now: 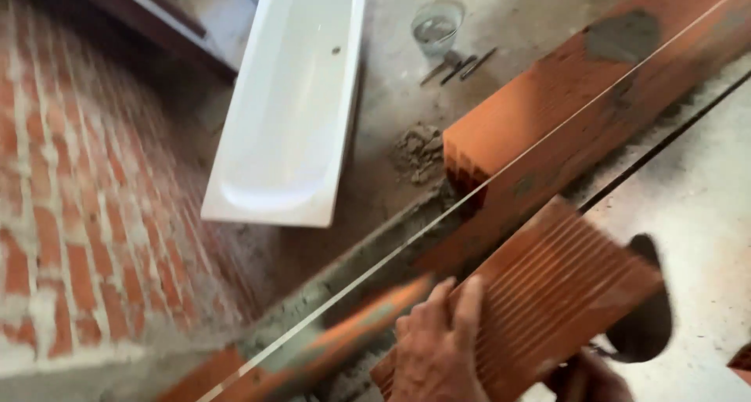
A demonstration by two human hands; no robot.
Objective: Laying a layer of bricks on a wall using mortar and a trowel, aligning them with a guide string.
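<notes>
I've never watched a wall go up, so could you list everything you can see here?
ribbed clay block: one, orange, held bottom right
laid blocks: a row, orange, dabbed with grey mortar, upper right
guide string: one, pale, stretched along the row
bathtub: one, white, on the floor
bucket: one, clear, holding grey mix, top centre
mortar heap: one, grey, beside the row's end
brick wall: red, left
left hand: gripping the block
right hand: mostly hidden under it

Daylight: soft, even | glare: white enamel bathtub [289, 97] | shadow: top-left corner dimmed | blur: motion-smeared ribbed orange clay brick [547, 300], foreground softened
</notes>
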